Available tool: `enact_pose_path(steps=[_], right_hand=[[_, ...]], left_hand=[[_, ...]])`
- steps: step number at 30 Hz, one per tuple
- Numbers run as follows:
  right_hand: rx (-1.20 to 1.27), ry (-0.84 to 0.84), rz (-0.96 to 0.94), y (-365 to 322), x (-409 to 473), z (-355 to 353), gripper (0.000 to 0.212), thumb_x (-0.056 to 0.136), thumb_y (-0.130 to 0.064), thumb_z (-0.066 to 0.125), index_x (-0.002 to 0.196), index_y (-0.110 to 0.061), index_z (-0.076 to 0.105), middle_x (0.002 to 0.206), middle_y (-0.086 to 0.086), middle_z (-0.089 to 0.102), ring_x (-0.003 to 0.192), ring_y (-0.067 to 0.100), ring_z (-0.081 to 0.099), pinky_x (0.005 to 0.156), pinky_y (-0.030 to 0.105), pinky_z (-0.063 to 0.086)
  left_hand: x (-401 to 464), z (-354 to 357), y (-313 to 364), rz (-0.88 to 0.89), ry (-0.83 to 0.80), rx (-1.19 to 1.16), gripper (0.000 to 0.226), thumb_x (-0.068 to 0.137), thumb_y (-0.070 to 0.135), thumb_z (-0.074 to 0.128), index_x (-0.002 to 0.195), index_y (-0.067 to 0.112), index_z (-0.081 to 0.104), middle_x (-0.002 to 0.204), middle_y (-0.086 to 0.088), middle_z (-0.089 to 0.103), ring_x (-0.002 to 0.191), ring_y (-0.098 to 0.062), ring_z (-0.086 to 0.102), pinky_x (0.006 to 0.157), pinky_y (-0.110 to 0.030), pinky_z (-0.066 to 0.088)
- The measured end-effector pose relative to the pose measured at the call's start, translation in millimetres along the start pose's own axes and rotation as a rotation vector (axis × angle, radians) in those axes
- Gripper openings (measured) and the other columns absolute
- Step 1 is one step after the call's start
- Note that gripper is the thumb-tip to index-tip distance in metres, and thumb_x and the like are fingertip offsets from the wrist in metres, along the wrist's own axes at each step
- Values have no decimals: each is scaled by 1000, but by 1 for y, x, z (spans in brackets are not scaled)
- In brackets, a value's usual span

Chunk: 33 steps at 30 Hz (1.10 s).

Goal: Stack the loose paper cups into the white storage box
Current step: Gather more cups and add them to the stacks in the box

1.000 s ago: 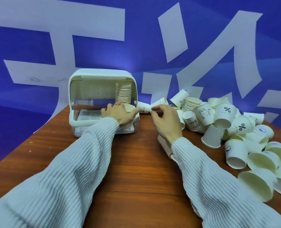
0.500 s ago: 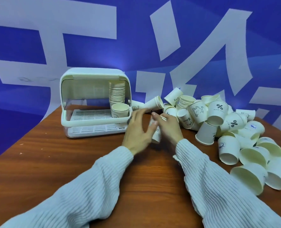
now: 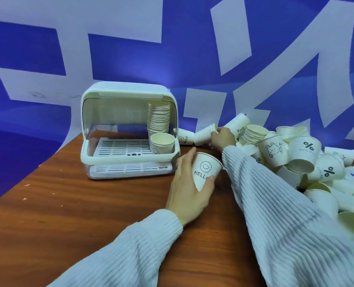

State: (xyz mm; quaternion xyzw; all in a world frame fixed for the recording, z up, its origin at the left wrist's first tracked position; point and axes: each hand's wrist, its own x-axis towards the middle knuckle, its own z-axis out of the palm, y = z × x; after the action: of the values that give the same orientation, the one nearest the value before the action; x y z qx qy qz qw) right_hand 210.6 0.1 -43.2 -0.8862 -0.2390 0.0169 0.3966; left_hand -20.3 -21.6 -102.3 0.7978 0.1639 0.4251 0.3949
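The white storage box [image 3: 101,156] stands open at the back left of the table. Inside it, a tall cup stack [image 3: 158,119] rises at the right, with a short stack of cups [image 3: 162,143] in front. My left hand [image 3: 187,183] grips a smiley "HELLO" cup [image 3: 205,169] upright beside the box's right front corner. My right hand [image 3: 221,138] reaches to the back, fingers touching a lying nested cup stack [image 3: 205,134]; whether it grips is unclear. The loose cup pile [image 3: 304,160] spreads to the right.
The brown wooden table [image 3: 78,214] has its left edge running diagonally past the box. A blue and white backdrop [image 3: 172,48] stands close behind. Cups near the right edge [image 3: 352,222] lie on their sides by my right sleeve.
My hands parted: the left now holds the smiley cup alone, nearer the box. The right hand moved back to the lying cups behind.
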Motion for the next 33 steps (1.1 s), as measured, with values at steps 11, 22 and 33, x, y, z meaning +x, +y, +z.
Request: enact_pose_path(steps=[11,22,33], right_hand=[[-191,81,-136,-11,-14,-21,27,80,-18,60,58,-13,46,69,8,52,81,37,55,69,33,37],[149,296,-441,-47,-68,-79,20,96,-32,56,88,-19,69,82,-2,68,84,24,62,73,33,43],[-251,-96,-827,-87,-106,-10,25,103,-27,51,101,-12,71,102,9,72,95,31,64,80,42,49]], left_hand=[[3,-7,5,-17,39,-23,78,85,38,66,153,21,32,149,4,39,141,-9,37,110,-8,22],[50,-75,19,-79,386,-212,81,87,38,58,159,22,23,151,9,39,132,2,43,106,-13,31],[62,-102,6,-173,553,-264,71,83,31,62,144,24,26,129,-5,55,98,-12,63,89,-38,53]])
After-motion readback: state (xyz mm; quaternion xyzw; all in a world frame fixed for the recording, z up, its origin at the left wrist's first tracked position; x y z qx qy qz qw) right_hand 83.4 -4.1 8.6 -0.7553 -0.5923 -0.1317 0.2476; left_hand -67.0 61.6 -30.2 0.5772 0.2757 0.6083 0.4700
